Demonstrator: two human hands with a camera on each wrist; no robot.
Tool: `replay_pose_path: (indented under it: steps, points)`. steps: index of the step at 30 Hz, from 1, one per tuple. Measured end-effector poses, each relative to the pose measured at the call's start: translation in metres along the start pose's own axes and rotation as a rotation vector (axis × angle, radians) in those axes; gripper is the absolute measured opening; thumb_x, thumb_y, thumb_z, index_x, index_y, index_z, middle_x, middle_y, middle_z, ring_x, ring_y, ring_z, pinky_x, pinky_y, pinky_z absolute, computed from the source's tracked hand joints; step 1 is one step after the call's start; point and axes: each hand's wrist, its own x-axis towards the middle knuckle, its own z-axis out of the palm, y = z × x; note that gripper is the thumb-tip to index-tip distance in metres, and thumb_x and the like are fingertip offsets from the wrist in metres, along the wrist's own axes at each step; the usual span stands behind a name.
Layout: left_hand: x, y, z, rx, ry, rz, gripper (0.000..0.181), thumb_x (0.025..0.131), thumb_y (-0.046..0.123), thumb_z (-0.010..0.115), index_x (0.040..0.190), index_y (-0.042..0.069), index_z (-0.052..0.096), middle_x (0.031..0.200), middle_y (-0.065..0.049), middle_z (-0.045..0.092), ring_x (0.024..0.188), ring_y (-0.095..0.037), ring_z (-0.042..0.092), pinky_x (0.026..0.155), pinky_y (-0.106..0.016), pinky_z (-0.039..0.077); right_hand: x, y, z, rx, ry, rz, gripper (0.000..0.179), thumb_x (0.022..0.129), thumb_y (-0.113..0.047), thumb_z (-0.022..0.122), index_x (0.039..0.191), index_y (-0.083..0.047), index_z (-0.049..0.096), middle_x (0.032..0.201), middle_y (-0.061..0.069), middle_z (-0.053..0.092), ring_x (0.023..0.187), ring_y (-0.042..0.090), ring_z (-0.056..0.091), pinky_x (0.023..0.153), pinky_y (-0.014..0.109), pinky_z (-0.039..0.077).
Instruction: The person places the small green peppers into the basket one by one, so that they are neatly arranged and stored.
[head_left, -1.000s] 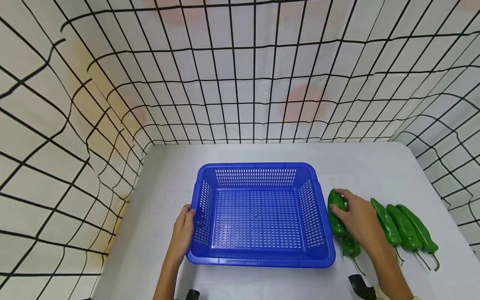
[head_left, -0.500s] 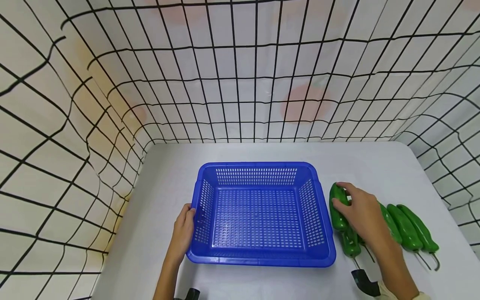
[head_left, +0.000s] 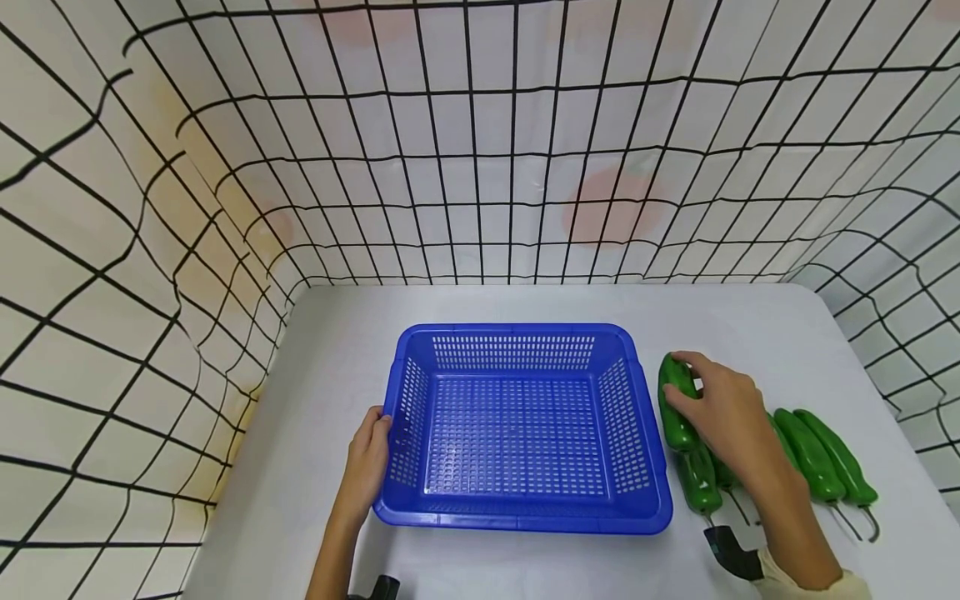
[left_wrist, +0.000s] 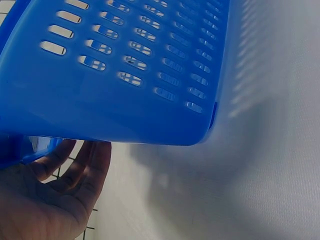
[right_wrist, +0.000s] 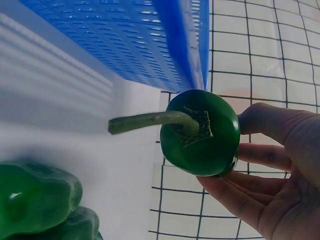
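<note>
Presently, right of the frame's centre, the right hand point(head_left: 722, 417) has its fingers clamped on a glossy, long green pepper point(head_left: 677, 429) (its curved stem point(right_wrist: 155, 120) shows in the right wrist view). Left of centre, the left hand point(head_left: 366, 458) grips a blue perforated plastic basket point(head_left: 517, 523); other green peppers point(head_left: 813, 458) lie lower right on the white table point(head_left: 465, 575).

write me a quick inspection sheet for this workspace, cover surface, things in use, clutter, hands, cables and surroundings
white surface: carries the basket and peppers
blue basket: perforated, upright, no peppers inside
held green pepper: in the right hand, outside the basket by its right side
other green peppers: lying right of the basket, some partly hidden
clutter: nothing seen
left hand: holds the basket's left rim
right hand: grips the one pepper
cables: nothing seen
surroundings: black wire grid with a pale backdrop behind it
</note>
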Motion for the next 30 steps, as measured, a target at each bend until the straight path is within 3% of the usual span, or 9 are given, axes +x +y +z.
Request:
replay_pose_path:
  steps: [14,30]
  points:
    - [-0.001,0.001,0.000,-0.013,-0.017,-0.012,0.030,0.107,0.021,0.034,0.119,0.004,0.056,0.095,-0.016,0.059,0.075,-0.023,0.054,0.065,-0.036,0.045,0.008,-0.021,-0.005,0.001,-0.043,0.018,0.051,0.094,-0.019,0.066,0.137,0.004,0.052,0.116,0.035,0.060,0.082,0.036,0.061,0.056,0.038,0.051]
    - [-0.002,0.002,0.000,-0.009,-0.014,-0.016,0.031,0.107,0.022,0.034,0.120,0.004,0.055,0.096,-0.015,0.058,0.076,-0.023,0.054,0.065,-0.035,0.045,0.019,-0.038,0.000,0.010,-0.077,-0.036,0.049,0.094,-0.018,0.066,0.136,0.003,0.054,0.112,0.030,0.063,0.079,0.033,0.062,0.057,0.038,0.053]
